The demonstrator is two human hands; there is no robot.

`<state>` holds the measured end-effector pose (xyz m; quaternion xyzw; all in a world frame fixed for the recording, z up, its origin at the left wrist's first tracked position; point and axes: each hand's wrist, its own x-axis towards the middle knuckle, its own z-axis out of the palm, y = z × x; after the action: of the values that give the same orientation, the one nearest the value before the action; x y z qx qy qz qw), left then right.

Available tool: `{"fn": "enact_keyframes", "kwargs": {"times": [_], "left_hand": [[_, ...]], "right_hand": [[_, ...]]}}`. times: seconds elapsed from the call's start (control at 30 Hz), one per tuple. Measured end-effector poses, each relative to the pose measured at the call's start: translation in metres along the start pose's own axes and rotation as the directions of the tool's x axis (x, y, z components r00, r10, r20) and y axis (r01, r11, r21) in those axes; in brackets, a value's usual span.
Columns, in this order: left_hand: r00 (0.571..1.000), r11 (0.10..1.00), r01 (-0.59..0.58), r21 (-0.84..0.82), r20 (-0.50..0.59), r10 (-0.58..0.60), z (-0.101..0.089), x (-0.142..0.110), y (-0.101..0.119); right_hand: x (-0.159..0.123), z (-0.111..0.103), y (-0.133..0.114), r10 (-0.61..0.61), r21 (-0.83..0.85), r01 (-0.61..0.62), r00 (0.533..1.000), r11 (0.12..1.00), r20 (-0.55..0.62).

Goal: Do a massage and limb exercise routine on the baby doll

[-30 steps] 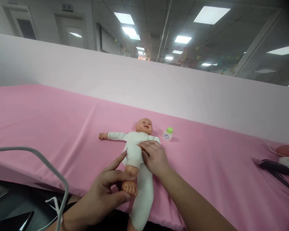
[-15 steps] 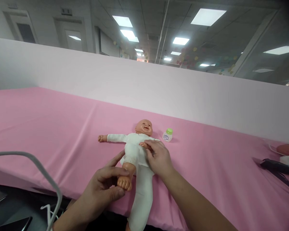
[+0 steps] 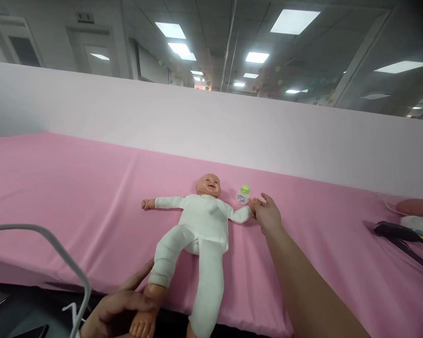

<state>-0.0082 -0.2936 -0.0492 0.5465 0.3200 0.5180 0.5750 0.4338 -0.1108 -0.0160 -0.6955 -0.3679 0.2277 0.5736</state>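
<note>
A baby doll (image 3: pixel 204 220) with a white cloth body lies on its back on the pink sheet, head away from me. My left hand (image 3: pixel 118 310) is closed around the doll's foot and ankle on the left, at the front edge; part of this hand is cut off by the frame. My right hand (image 3: pixel 269 215) pinches the doll's hand on the right, with that arm stretched out sideways. Just behind those fingers stands a small clear bottle (image 3: pixel 243 195) with a green cap. The doll's other arm lies straight out to the left.
The pink sheet (image 3: pixel 91 188) runs up to a low white wall (image 3: pixel 197 122) with glass above it. On the right lie a black strap (image 3: pixel 395 231) and a round brownish-pink item (image 3: pixel 418 206). A grey curved tube (image 3: pixel 52 239) crosses the lower left.
My right hand has drawn the doll's arm from across its chest out to the right. My left hand has lowered the bent leg toward me, so it is straighter.
</note>
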Motion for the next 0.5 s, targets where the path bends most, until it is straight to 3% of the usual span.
{"fn": "enact_keyframes", "kwargs": {"times": [0.07, 0.17, 0.37, 0.5], "left_hand": [[1.000, 1.000, 0.003, 0.004, 0.007, -0.003, -0.002, -0.002, 0.002], [1.000, 1.000, -0.014, 0.025, 0.024, 0.014, -0.006, -0.002, -0.004], [0.998, 0.999, -0.022, 0.036, 0.056, 0.020, -0.017, -0.001, -0.039], [0.999, 0.998, -0.009, 0.056, 0.053, 0.006, -0.019, -0.002, -0.046]], "right_hand": [[0.006, -0.003, 0.006, 0.105, -0.001, -0.105, 0.994, 0.995, 0.026], [0.009, -0.006, 0.010, 0.159, 0.000, -0.159, 0.987, 0.987, 0.035], [0.009, -0.007, 0.015, 0.186, 0.024, -0.187, 0.982, 0.982, 0.024], [0.009, -0.009, 0.014, 0.173, 0.062, -0.172, 0.985, 0.983, -0.020]]}}
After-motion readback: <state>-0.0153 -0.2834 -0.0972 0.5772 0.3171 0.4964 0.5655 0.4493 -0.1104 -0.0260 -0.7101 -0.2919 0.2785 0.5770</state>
